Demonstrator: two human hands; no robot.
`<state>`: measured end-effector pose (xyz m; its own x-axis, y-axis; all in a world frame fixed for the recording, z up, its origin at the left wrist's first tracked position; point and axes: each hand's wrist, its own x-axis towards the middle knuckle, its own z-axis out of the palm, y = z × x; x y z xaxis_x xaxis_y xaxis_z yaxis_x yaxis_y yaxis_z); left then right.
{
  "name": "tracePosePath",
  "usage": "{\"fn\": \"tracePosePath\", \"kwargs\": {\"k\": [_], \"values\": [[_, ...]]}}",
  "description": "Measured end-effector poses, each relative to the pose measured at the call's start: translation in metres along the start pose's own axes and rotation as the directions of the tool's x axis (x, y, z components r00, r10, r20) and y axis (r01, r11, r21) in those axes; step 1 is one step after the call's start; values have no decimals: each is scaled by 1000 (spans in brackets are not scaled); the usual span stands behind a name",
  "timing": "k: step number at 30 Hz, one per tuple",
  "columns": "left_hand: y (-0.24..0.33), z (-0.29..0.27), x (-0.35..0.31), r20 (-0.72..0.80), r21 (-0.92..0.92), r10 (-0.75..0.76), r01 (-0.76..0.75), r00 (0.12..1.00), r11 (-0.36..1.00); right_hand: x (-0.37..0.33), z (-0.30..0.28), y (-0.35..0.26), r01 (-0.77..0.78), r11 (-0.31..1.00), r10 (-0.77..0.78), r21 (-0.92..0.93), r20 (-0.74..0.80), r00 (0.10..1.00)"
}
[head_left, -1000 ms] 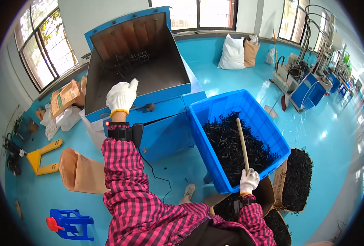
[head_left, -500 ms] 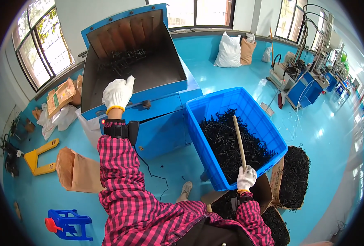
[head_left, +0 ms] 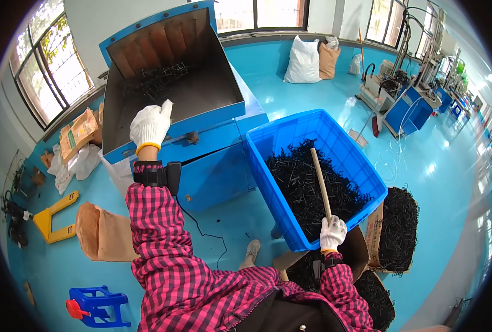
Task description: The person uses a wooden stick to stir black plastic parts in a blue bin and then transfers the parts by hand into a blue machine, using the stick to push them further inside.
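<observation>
My left hand (head_left: 150, 124), in a white knit glove, is at the near edge of a blue machine's open metal hopper (head_left: 200, 108). One digit points up and to the right; the other fingers are mostly hidden, so its grip is unclear. Inside the hopper, thin black pieces (head_left: 156, 79) lie toward the back. My right hand (head_left: 333, 233), also gloved, is closed around the near end of a pale wooden stick (head_left: 321, 185). That stick slants over a blue plastic tub (head_left: 263, 184) holding a heap of small black parts (head_left: 295, 188).
Boxes of black parts (head_left: 399, 229) stand right of and below the tub. On the left are a brown paper bag (head_left: 110, 232), a yellow pallet jack (head_left: 49, 218) and a blue stool (head_left: 102, 307). A cable (head_left: 211, 237) crosses the floor near my shoe (head_left: 252, 250).
The scene has shifted slightly up and left in the view. Both hands keep nearly the same pose, and the stick stays in my right hand.
</observation>
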<state>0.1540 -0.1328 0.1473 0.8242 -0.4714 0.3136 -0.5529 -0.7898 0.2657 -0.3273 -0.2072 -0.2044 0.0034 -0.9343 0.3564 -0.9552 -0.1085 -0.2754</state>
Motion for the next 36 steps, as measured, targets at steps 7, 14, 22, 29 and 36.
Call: {"fn": "tracePosePath", "kwargs": {"k": [7,14,22,29,36], "values": [[0,2,1,-8,7,14,-14,1000,1000,1,-2,-1,0,1000,0,-4,-32,1000],[0,0,0,8,41,5,-5,1000,999,0,-2,-1,1,1000,-1,-8,5,1000],[1,8,1,-49,2,27,-27,998,1000,0,0,-1,10,1000,-10,4,-61,998],[-6,8,3,-87,-15,58,-59,995,998,3,-9,-8,-36,999,36,13,9,999],[-2,9,5,-50,18,91,-90,995,996,2,-4,-2,-4,1000,5,20,-23,1000]]}}
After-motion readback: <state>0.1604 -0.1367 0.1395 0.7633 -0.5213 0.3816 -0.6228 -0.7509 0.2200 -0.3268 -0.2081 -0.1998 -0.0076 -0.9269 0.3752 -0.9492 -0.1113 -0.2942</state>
